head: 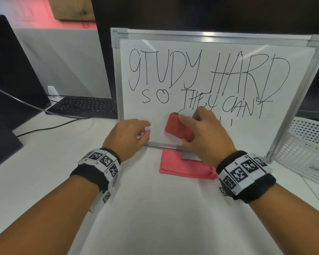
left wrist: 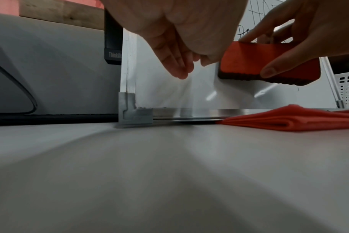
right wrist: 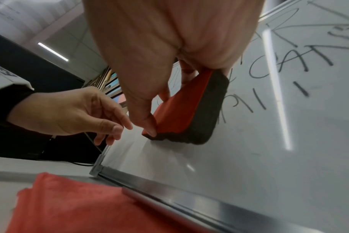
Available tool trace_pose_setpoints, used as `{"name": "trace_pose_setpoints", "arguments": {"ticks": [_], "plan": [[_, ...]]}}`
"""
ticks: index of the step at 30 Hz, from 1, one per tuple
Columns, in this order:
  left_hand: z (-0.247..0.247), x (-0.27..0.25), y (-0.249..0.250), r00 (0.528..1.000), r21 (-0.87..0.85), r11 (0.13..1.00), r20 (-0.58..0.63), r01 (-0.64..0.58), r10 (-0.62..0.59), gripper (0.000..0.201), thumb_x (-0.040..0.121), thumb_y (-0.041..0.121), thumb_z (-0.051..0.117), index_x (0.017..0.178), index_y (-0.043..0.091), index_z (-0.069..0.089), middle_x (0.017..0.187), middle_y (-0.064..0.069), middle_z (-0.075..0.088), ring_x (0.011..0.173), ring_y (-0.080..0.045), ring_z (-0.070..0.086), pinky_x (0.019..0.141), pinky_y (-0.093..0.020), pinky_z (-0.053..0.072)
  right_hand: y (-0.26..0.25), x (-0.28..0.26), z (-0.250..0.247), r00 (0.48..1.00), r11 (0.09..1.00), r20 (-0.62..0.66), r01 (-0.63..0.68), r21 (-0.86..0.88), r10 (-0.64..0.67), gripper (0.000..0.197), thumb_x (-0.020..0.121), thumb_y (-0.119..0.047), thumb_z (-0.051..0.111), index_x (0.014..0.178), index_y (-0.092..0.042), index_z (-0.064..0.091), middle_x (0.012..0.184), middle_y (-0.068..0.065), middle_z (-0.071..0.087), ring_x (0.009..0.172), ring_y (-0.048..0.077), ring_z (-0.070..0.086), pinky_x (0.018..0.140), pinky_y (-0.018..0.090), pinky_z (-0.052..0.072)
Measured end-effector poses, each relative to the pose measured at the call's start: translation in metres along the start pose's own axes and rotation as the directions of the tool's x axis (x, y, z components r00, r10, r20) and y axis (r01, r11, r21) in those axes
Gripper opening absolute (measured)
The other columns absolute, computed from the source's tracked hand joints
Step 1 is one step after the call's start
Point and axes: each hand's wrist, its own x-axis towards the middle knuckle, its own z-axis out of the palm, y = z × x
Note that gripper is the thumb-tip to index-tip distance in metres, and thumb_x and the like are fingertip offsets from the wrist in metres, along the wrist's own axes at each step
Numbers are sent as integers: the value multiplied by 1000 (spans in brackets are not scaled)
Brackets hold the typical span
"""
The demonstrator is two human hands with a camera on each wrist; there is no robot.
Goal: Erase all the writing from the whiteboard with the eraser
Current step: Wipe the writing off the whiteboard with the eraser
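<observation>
The whiteboard (head: 247, 137) leans upright against a dark monitor, with black writing across its upper and middle part. My right hand (head: 204, 129) grips a red eraser (head: 179, 128) by its sides and presses its black felt on the board's lower middle, just under the writing. In the right wrist view the eraser (right wrist: 189, 110) lies flat on the board (right wrist: 249, 157), with a few strokes right beside it. My left hand (head: 134, 132) hovers at the board's lower left with loosely bent fingers (right wrist: 114, 130) and holds nothing. The board below the eraser (left wrist: 269, 63) is blank.
A folded red cloth (head: 179, 167) lies on the white table under the board's bottom edge. A black keyboard (head: 85, 105) and a dark screen (head: 11, 70) with cables sit at the left. A white perforated basket (head: 306, 144) stands at the right.
</observation>
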Motion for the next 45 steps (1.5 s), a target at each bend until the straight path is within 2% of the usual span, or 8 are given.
{"name": "trace_pose_setpoints", "arguments": {"ticks": [6,10,13,20,27,32,41,45], "plan": [[1,1,9,998,-14,999,53,41,-40,24,92,26,66,113,16,73,80,5,69,72,-16,65,76,-36,58,-18,14,9,1000,999,29,-5,48,4,53,79,-23,76,129,-24,60,99,-1,32,90,22,37,65,35,46],[1,0,10,992,-24,995,75,99,-97,23,90,26,59,107,19,73,73,10,66,69,-16,63,75,-36,58,-12,5,2,995,998,69,-66,11,65,55,80,-28,74,132,-29,56,101,-2,33,96,25,43,65,35,44],[3,0,13,989,-20,993,92,117,-114,19,90,21,61,104,19,72,69,9,66,65,-14,62,74,-35,58,-1,-7,-7,990,993,82,-115,-17,116,51,81,-33,72,129,-29,56,101,0,37,89,23,39,65,35,44],[8,3,28,984,-29,995,152,99,-93,18,88,18,60,101,17,73,67,10,62,65,-13,60,72,-36,57,7,-9,-8,978,982,118,-180,59,172,35,90,-37,70,120,-23,61,100,2,44,89,33,56,74,42,51],[20,9,41,994,-102,994,110,28,-17,35,89,26,64,124,25,62,90,8,59,70,-12,58,75,-39,55,-1,5,-3,998,988,22,-63,141,60,22,93,-28,66,111,-16,60,93,6,49,84,31,52,68,43,51],[27,14,51,997,-132,991,71,-11,21,52,85,25,69,134,29,53,101,6,53,70,-15,59,74,-42,55,9,2,-6,996,985,-21,-88,148,92,19,91,-28,68,103,-14,61,92,5,50,82,30,50,65,42,49],[42,24,68,993,-144,989,107,-35,51,66,84,26,68,146,34,47,100,3,57,77,-17,59,80,-42,55,39,-12,-11,988,980,-82,-114,163,129,20,87,-30,74,97,-17,63,86,3,49,74,29,53,62,44,51],[52,29,71,994,-106,994,102,-33,44,74,81,26,69,147,41,41,102,5,53,76,-22,57,75,-43,56,39,-11,-8,992,976,-96,-55,211,77,20,86,-26,74,98,-14,63,86,4,51,72,29,53,63,44,50]]}}
